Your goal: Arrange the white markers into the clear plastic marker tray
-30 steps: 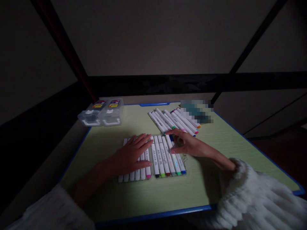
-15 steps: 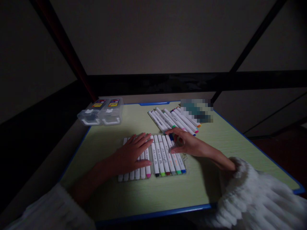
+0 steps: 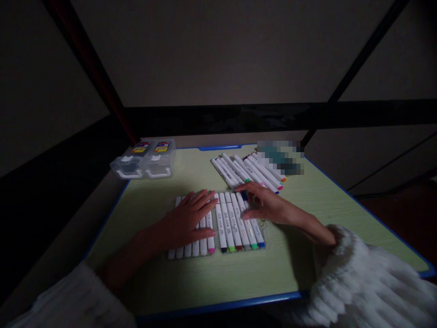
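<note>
Two neat rows of white markers lie side by side at the middle of a pale green table (image 3: 164,282). My left hand (image 3: 186,218) rests flat on the left row (image 3: 191,243), fingers spread, open. My right hand (image 3: 264,205) hovers at the far end of the right row (image 3: 239,225), fingers loosely curved and apart, touching the marker tops; nothing shows in its grasp. Behind it, a loose group of white markers (image 3: 246,171) with coloured caps lies slanted.
Two clear plastic boxes (image 3: 145,159) with white clasps stand at the far left corner. A blurred teal object (image 3: 280,157) sits at the far right. The table has a blue rim (image 3: 218,307). Dark bars and a wall rise behind.
Almost nothing moved. My right hand has shifted very slightly over the far ends of the right row; my left hand stays flat on the left row.
</note>
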### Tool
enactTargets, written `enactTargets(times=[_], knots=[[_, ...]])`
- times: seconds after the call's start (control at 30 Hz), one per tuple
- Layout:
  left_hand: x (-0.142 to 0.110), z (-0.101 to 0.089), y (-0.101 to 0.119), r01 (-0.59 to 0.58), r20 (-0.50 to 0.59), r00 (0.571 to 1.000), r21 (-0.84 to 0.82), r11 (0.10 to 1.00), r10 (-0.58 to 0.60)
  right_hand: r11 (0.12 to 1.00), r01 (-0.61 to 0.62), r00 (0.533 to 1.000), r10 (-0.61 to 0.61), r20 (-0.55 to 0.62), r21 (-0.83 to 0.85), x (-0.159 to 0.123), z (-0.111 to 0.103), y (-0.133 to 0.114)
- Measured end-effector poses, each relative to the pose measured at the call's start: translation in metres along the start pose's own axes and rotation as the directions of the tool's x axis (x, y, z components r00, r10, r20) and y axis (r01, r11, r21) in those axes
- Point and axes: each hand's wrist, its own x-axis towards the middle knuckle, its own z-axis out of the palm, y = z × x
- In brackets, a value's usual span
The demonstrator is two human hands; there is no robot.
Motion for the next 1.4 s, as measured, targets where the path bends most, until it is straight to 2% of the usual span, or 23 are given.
enactTargets(times=[0.33, 1.23, 1.3, 1.4], knots=[[-0.001, 0.002, -0.001, -0.018, -0.031, 0.999, -0.011, 1.000, 0.018, 0.999, -0.006, 1.000, 0.006, 0.003, -0.034, 0.002, 0.001, 0.002], [-0.003, -0.004, 0.002, 0.030, -0.005, 1.000, -0.017, 0.999, -0.030, 0.999, -0.019, 1.000, 0.019, 0.006, -0.031, 0.000, 0.000, -0.002], [-0.003, -0.007, 0.002, 0.010, -0.004, 1.000, -0.029, 1.000, -0.010, 0.999, 0.010, 1.000, -0.009, 0.004, -0.052, -0.001, -0.002, -0.007], [-0.003, -0.009, 0.002, -0.058, 0.009, 0.998, -0.041, 0.997, 0.059, 0.987, 0.129, 0.990, -0.123, 0.061, -0.092, -0.001, -0.004, -0.016]])
